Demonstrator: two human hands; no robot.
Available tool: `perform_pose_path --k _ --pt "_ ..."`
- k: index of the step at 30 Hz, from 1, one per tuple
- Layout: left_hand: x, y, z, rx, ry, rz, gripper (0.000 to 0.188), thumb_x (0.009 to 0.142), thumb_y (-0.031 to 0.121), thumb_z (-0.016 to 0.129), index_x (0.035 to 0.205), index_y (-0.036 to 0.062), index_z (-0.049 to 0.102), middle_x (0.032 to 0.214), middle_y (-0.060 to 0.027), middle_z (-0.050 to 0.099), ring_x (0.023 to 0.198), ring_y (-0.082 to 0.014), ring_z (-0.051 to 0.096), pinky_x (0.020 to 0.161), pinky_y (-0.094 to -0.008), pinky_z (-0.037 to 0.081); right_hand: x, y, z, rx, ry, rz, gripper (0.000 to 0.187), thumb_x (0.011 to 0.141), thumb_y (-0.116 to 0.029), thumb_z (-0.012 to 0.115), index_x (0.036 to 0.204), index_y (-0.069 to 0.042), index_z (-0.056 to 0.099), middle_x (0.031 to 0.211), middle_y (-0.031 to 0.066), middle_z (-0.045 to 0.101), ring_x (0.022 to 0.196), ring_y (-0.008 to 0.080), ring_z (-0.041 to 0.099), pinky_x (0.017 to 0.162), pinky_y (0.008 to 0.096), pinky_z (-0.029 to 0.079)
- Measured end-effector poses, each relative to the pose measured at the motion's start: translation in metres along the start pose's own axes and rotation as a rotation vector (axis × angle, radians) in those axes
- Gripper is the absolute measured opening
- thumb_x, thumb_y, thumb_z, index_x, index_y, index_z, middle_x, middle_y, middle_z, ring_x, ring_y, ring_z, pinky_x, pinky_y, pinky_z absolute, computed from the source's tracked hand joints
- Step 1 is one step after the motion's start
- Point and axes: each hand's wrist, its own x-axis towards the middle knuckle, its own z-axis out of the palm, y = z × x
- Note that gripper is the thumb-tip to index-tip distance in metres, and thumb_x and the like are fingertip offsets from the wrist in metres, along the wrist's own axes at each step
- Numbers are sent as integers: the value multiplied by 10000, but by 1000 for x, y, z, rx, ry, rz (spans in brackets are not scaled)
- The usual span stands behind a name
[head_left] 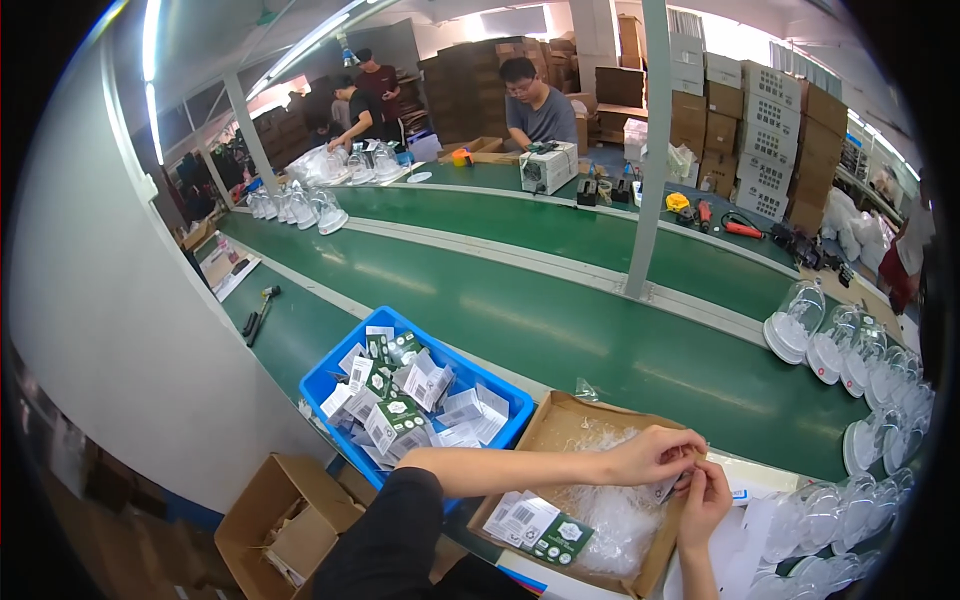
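Long green benches (pixel 500 300) stretch away across a workshop, with stacked cartons (pixel 765 140) along the back and a co-worker (pixel 545 115) at the far side. From my remote seat I look down on two bare hands above an open cardboard tray (pixel 560 420), over its right side. I have the left hand (pixel 655 457) and the right hand (pixel 706 508) brought together, fingers curled, both pinching a small piece (pixel 664 487) where the fingertips meet; the fingers cover most of it, so I cannot tell what it is or which way its long axis runs. It lies between the hands, just right of the left palm and on the far side of the right hand.

Left of both hands and nearer the body, a green-and-white card (pixel 555 535) rests in the tray, its long axis slanting from far left to near right. I judge the left hand the nearer one to it; the left forearm crosses just beyond it. Clear plastic bags (pixel 620 545) lie between card and right hand. Further left, touching or nearly touching the tray, a blue bin (pixel 322 385) holds more cards (pixel 398 415). Clear domes (pixel 795 315) stand to the right.
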Motion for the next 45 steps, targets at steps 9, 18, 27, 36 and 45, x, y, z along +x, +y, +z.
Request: perform_pose_path --k 9,18,27,36,45 --pt "1 -3 1 7 22 34 214 890 64 595 1096 5 589 759 -63 613 637 -76 553 594 -239 463 0 -5 2 39 4 14 85 949 2 509 991 25 579 871 54 593 659 87 575 549 194 458" --pt "1 0 -1 34 -9 17 248 870 51 611 1110 1 580 697 -26 565 593 -76 500 565 -244 429 -1 -4 3 -44 -8 -15 62 933 13 533 971 16 581 863 43 585 676 89 583 552 202 475" --pt "-1 0 2 23 8 48 213 879 23 591 1088 -1 561 729 -51 615 624 -90 575 578 -249 468 -4 -11 4 25 14 65 50 920 18 548 962 16 576 851 40 583 680 97 587 572 210 487" --pt "-1 -8 -6 105 4 -28 302 873 5 620 1171 13 570 844 -61 660 727 -98 614 662 -245 508 2 0 8 -5 -38 10 47 902 8 583 943 25 600 913 69 597 707 105 617 615 225 513" --pt "1 -8 -3 155 -36 -65 299 869 18 640 1162 39 582 850 -72 679 718 -125 633 645 -257 507 3 -7 0 -181 -56 -73 65 880 20 604 945 27 607 901 68 620 716 106 636 591 227 519"
